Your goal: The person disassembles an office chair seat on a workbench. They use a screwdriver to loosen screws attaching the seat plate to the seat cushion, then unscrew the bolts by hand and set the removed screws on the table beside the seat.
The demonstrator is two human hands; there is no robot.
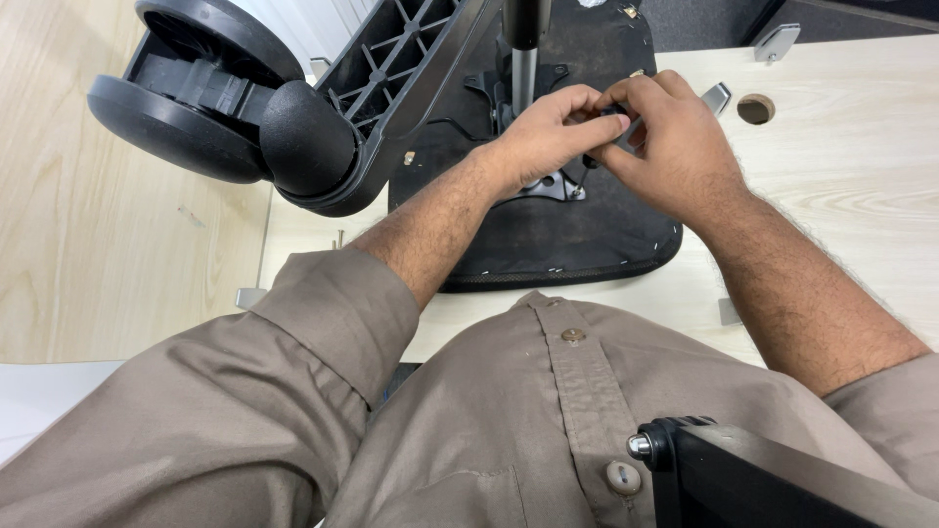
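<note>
While both hands meet just above the middle of the frame, they close together around a small dark part (608, 119) that shows only as a sliver between the fingertips. The left hand (548, 132) has its fingers curled, thumb and forefinger pinched on that part from the left; the right hand (665, 137) pinches it from the right with its fingers bent over the top. What the part is cannot be told, as the fingers hide most of it.

Beneath the hands lies an upturned black chair seat (548, 235), its fabric underside stapled along the edge, resting on a pale wooden table (841, 166). A metal mounting plate (553, 186) sits on the seat just below the hands, and a grey gas-lift column (525, 59) rises from it toward the top edge. In the upper left a black caster wheel (186, 88) hangs on a ribbed plastic base leg (411, 59). A round cable hole (755, 109) is cut in the table at the upper right, with a small grey bracket (778, 41) beyond it. No label or package is visible.
</note>
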